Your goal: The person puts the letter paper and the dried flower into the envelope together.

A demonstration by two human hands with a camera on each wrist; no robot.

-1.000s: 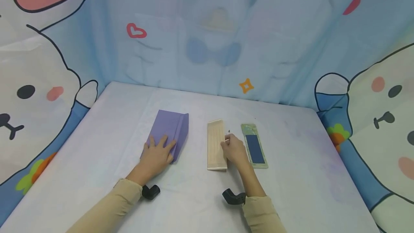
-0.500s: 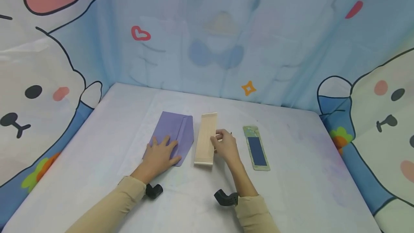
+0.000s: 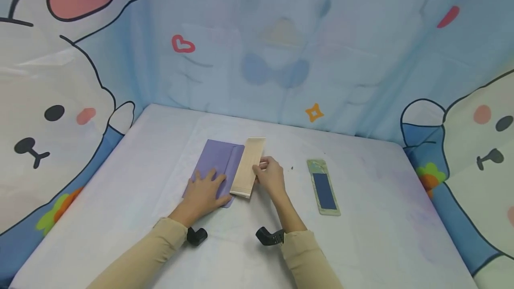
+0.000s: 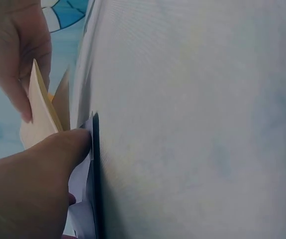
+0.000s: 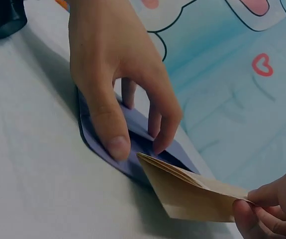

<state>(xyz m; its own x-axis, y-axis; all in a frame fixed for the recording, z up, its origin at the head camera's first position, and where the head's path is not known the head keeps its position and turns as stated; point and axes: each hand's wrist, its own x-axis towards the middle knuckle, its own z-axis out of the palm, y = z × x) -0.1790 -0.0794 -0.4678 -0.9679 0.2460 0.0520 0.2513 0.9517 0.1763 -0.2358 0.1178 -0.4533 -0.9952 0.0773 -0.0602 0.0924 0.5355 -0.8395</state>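
Note:
A purple envelope [image 3: 214,154] lies on the table with its flap unfolded to the right. My left hand [image 3: 202,196] rests on it, fingers spread, the thumb [image 5: 114,134] by the envelope's opening in the right wrist view. Between thumb and fingers, my right hand [image 3: 271,178] pinches the right edge of a folded beige paper [image 3: 249,164]. The paper is tilted and overlaps the flap side of the envelope. Its stacked folded layers [image 5: 182,177] show in the right wrist view, one end pointing at the opening. In the left wrist view the folded paper [image 4: 43,112] stands beyond my left thumb.
A flat green strip with a dark blue panel [image 3: 325,191] lies to the right of my right hand. A tiny dark speck [image 3: 292,168] is between them. White cloth covers the table [image 3: 373,200], and a blue cartoon-printed curtain [image 3: 225,79] hangs behind it.
My right hand has lifted the folded paper and carried it left until it overlaps the envelope, tilting it. The left hand stays on the envelope, its thumb spread further; the flap lies flatter.

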